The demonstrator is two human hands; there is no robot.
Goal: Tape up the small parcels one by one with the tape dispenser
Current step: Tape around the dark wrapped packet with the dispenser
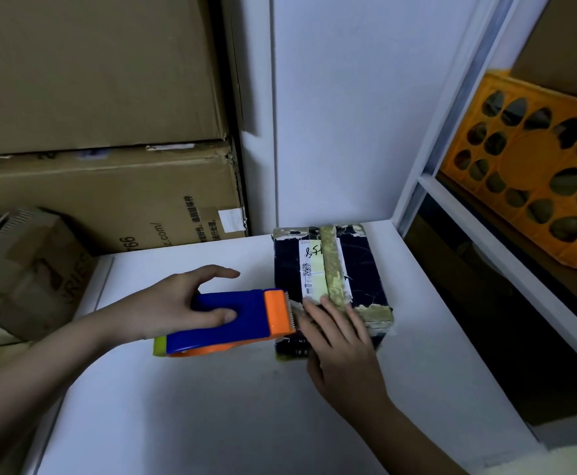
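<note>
Head view: small dark parcel [331, 286] lying centre-right on the white table [211, 406], long axis running away up the frame toward the white wall [331, 114], far end close to it. Strip of yellowish tape [333, 269] already laid lengthwise over the white label [309, 269], more tape across the near right corner.

Left hand [184, 303], centre-left, curled around the blue-and-orange tape dispenser [239, 320]: thumb pressed on the blue side, fingers arched over the top, index lifted loose. Toothed orange head pointing right, just at the parcel's near left edge.

Right hand [341, 341], lower centre, flat with straight fingers on the parcel's near end, holding it down and gripping nothing; fingertips beside the dispenser's teeth, seemingly on a short tongue of tape, though too blurred to be sure.

Parcel thus directly right of the dispenser, both hands touching or nearly touching it; right hand nearer. Likely next pull: crosswise, left to right, over the short axis. Open table below and left; shelf frame [451, 186] hemming the right edge, stacked cardboard boxes [108, 166] filling the upper left, orange crate [527, 173] at upper right.
</note>
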